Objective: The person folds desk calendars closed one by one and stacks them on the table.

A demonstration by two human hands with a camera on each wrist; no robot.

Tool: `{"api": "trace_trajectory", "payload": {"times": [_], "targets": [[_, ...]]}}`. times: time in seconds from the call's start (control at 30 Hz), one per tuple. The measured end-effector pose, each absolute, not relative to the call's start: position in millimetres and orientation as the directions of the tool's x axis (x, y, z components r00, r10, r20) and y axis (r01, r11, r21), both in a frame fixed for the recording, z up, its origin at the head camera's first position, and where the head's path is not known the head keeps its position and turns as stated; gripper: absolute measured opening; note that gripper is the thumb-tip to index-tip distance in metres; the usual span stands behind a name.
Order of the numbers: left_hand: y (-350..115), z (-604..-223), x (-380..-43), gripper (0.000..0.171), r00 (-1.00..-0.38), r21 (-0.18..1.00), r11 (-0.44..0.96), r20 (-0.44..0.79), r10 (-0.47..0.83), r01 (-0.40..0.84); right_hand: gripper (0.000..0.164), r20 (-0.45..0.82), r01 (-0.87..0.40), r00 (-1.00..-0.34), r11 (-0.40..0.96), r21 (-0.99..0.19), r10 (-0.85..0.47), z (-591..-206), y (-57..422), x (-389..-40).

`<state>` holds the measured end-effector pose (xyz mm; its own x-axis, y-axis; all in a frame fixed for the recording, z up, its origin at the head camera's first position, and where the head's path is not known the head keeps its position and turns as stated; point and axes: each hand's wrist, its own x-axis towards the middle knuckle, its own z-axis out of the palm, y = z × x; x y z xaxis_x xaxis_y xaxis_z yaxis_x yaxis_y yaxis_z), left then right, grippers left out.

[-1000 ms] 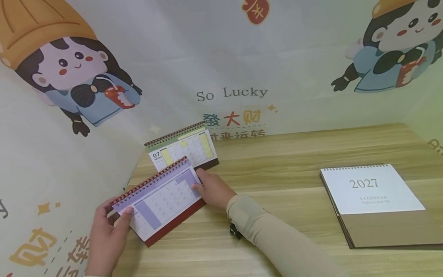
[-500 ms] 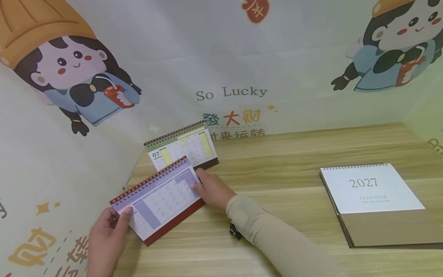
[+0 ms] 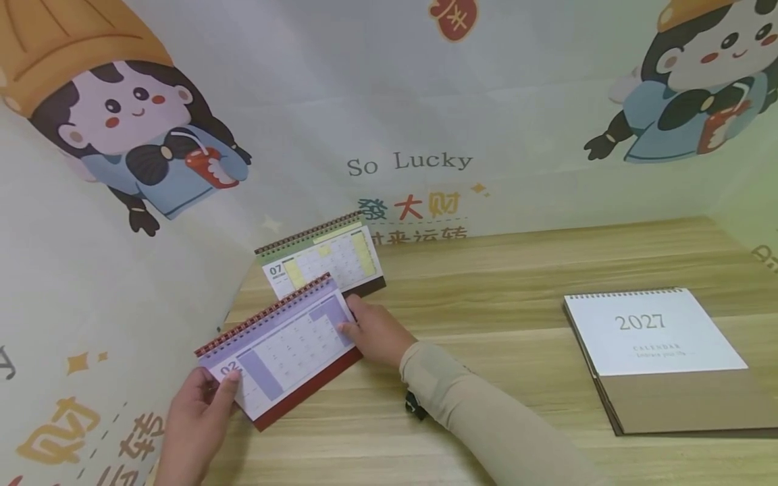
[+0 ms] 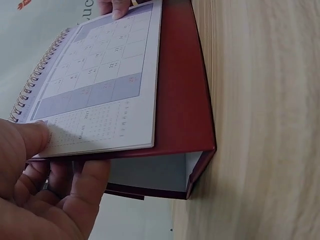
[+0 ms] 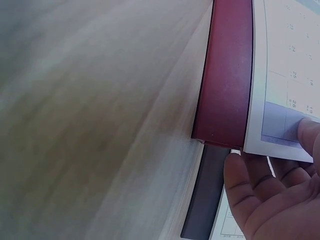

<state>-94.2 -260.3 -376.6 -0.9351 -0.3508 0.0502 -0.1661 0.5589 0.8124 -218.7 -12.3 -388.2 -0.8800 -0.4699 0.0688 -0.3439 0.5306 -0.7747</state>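
A spiral-bound desk calendar [image 3: 298,344] with a purple page marked 02 and a dark red base stands tilted at the left of the table. My left hand [image 3: 200,412] pinches its left edge, thumb on the page and fingers behind. At the opposite edge my right hand [image 3: 379,331] grips it the same way, thumb on the purple border. In the left wrist view the red base [image 4: 182,85] folds into a hollow stand, its lower edge at the wooden surface. Just behind is a second desk calendar [image 3: 331,260], green and yellow, marked 07, partly hidden by the purple one.
A larger calendar [image 3: 656,337] reading 2027, with a brown base, lies at the right of the wooden table [image 3: 486,290]. Printed cloth walls [image 3: 516,121] rise at the back and left, close to the green calendar.
My left hand has slid slightly down and right along the calendar's left edge, and the number 02 now shows above the thumb. The right hand keeps its grip, and the calendars stay in place.
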Motion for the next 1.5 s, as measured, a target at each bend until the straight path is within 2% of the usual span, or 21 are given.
{"api": "trace_trajectory", "payload": {"times": [0.33,0.7,1.0,1.17,1.4,1.5], "targets": [[-266,-377,-101,0.041,-0.937,0.827,0.531,0.015,-0.348,-0.184,0.014,0.083,-0.364,-0.878,0.545,-0.755,-0.472,-388,-9,-217],[-276,-378,-115,0.051,-0.955,0.865,0.465,-0.052,-0.293,-0.19,0.018,0.066,-0.368,-0.872,0.561,-0.741,-0.486,-386,-5,-215],[-279,-380,-126,0.05,-0.959,0.892,0.417,-0.06,-0.276,-0.176,0.019,0.062,-0.34,-0.879,0.529,-0.778,-0.473,-388,-5,-211],[-278,-381,-133,0.052,-0.953,0.878,0.444,-0.043,-0.299,-0.179,0.03,0.059,-0.336,-0.88,0.53,-0.779,-0.471,-389,-6,-208],[-279,-384,-141,0.054,-0.947,0.867,0.461,-0.036,-0.318,-0.188,0.029,0.055,-0.343,-0.879,0.548,-0.763,-0.474,-387,-6,-203],[-280,-384,-145,0.054,-0.95,0.866,0.469,-0.025,-0.313,-0.177,0.033,0.069,-0.36,-0.877,0.555,-0.75,-0.476,-387,-7,-201]]}}
